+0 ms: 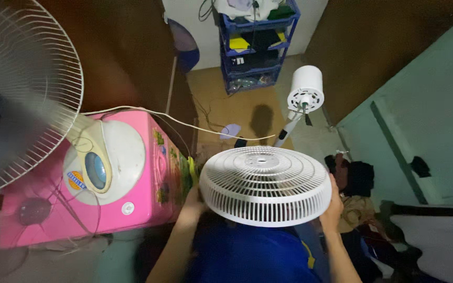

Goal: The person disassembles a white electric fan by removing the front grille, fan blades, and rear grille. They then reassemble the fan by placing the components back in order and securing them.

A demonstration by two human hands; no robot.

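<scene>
**Fingers on white fan grille, grille off the stand**

Fingers of both hands grasp the white fan grille (266, 184) at opposite rims: left hand (192, 202) clasps the left edge, right hand (334, 205) wraps the right edge. Grille is held level above the person's lap, hub upward.

Progress, as judged: grille is detached; the white fan motor head (305, 94) stands bare on its stand beyond, on the floor, shaft exposed, no blades or guard fitted. Those parts remain off.

Surroundings: pink washing machine (106, 178) just left of the grille; a second fan (22, 94) with wire guard, blurred, at far left.

Containers: blue shelf rack (258, 44) against the far wall holds dark and yellow items and cloth; contents otherwise unclear.
</scene>
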